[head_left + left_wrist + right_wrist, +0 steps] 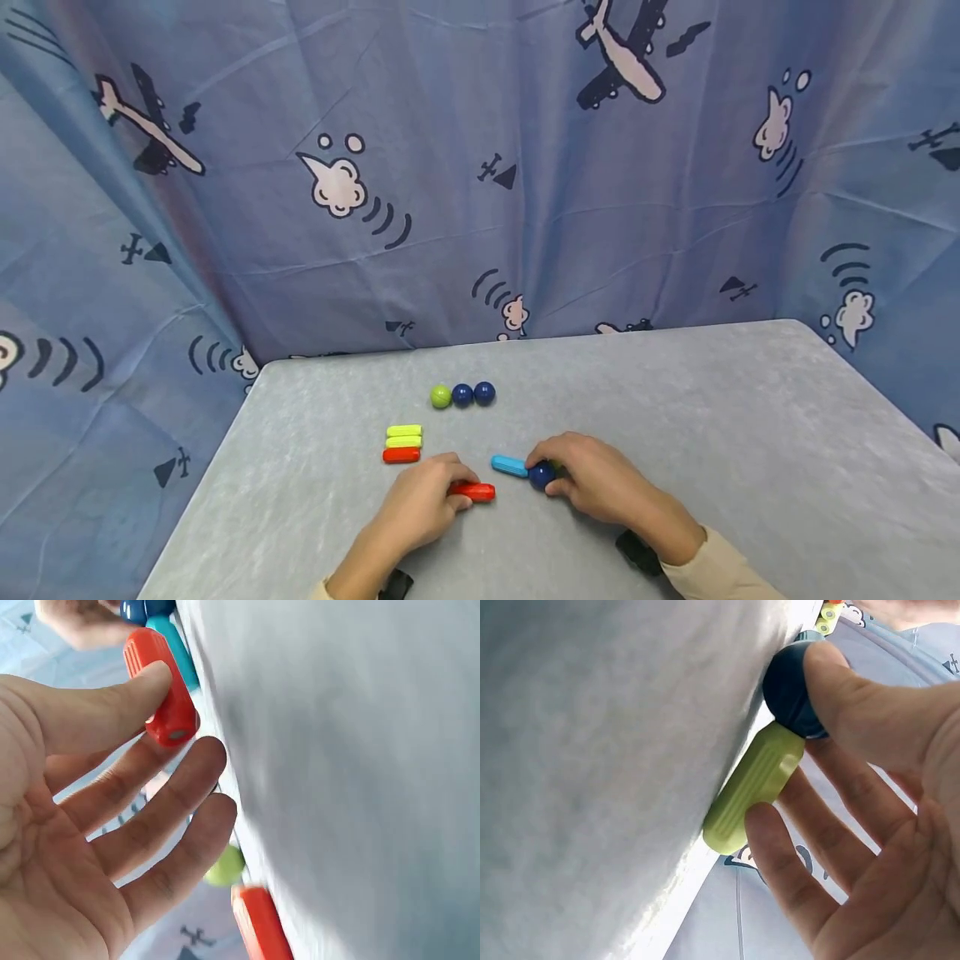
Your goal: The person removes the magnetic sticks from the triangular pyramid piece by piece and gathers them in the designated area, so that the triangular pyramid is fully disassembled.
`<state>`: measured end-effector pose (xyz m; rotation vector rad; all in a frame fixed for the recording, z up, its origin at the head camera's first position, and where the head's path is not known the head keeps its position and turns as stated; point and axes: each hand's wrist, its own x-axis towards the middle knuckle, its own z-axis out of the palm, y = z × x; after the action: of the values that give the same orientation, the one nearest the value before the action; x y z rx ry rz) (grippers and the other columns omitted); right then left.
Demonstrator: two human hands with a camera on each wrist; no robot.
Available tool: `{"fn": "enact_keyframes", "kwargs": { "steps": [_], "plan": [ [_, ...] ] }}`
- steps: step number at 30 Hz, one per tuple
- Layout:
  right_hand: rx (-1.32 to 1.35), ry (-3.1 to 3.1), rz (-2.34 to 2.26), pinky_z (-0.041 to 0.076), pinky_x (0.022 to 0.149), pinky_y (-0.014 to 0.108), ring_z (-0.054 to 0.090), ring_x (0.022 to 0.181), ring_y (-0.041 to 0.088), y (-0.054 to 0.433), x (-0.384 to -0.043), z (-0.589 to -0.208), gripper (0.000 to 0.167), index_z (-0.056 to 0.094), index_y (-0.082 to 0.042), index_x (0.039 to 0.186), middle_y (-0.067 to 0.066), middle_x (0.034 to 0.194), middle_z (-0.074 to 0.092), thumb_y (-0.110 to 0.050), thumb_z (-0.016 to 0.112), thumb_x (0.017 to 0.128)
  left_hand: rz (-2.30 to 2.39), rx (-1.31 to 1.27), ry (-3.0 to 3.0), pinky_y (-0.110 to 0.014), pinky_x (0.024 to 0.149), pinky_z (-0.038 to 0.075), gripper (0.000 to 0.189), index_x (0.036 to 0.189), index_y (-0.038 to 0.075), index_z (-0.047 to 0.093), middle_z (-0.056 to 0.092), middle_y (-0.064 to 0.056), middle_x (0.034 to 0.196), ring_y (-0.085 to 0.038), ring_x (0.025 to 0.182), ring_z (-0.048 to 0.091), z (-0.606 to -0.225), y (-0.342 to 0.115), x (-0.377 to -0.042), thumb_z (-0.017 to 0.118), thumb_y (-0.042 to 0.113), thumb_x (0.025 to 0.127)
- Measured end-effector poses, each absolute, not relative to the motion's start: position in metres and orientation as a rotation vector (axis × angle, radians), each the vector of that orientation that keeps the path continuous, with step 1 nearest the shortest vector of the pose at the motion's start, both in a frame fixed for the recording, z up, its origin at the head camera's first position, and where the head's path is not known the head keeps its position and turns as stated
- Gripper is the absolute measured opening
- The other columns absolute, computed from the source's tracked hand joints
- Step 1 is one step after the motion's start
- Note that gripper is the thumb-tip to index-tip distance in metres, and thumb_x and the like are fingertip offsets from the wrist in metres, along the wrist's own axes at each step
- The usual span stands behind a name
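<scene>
My left hand [423,502] pinches a short red stick [482,492] between thumb and fingertips; the left wrist view shows the last fingers spread away from the red stick [174,712]. To its right, my right hand [596,482] grips a dark blue ball [541,476] between thumb and finger. A light blue stick [509,466] meets the ball's left side and points toward the red stick, a gap apart from it. On the ball's other side, a yellow-green stick [756,787] runs under the right hand, mostly hidden from the head view. One right fingertip lies against this stick.
Farther back on the grey table [675,392] are a lime ball [440,397] and two dark blue balls [473,394] in a row. Two yellow-green sticks [404,436] and a red one [401,456] lie side by side beyond my left hand. A patterned blue curtain [450,208] hangs behind.
</scene>
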<state>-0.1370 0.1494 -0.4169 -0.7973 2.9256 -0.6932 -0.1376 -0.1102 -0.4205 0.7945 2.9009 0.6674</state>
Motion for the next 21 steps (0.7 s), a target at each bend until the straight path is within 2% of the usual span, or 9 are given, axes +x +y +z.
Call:
{"fn": "enact_keyframes", "kwargs": {
  "steps": [3,11,16,21],
  "plan": [
    [-0.784,2.926,-0.696,0.054,0.091,0.043,0.066,0.106,0.016,0.149,-0.136,-0.418,0.028,0.071,-0.026,0.106,-0.009,0.108,0.071,-0.015,0.08,0.082,0.694,0.729,2.92,-0.023,0.066,0.045,0.018,0.099,0.018,0.078,0.066,0.012,0.087,-0.002,0.073,0.054,-0.416,-0.123,-0.142,0.081,0.014,0.081],
    [-0.786,2.92,-0.693,0.053,0.092,0.042,0.066,0.107,0.017,0.151,-0.137,-0.417,0.03,0.071,-0.027,0.107,-0.01,0.11,0.07,-0.015,0.08,0.082,0.773,0.509,3.025,-0.035,0.078,0.051,0.025,0.1,0.021,0.078,0.072,0.006,0.103,-0.012,0.087,0.062,-0.402,-0.157,-0.154,0.083,0.01,0.078],
    [-0.785,2.904,-0.694,0.053,0.092,0.042,0.066,0.107,0.016,0.151,-0.138,-0.416,0.029,0.071,-0.027,0.107,-0.011,0.109,0.07,-0.015,0.08,0.082,0.76,0.457,3.035,-0.036,0.078,0.05,0.028,0.103,0.019,0.077,0.072,0.005,0.102,-0.014,0.085,0.061,-0.404,-0.167,-0.157,0.083,0.008,0.078],
    [-0.785,2.898,-0.689,0.053,0.092,0.042,0.066,0.106,0.016,0.15,-0.138,-0.416,0.029,0.071,-0.027,0.107,-0.011,0.109,0.07,-0.016,0.08,0.082,0.697,0.437,3.059,-0.041,0.082,0.053,0.027,0.101,0.018,0.078,0.073,0.003,0.102,-0.015,0.091,0.065,-0.409,-0.174,-0.159,0.083,0.007,0.077]
  ]
}}
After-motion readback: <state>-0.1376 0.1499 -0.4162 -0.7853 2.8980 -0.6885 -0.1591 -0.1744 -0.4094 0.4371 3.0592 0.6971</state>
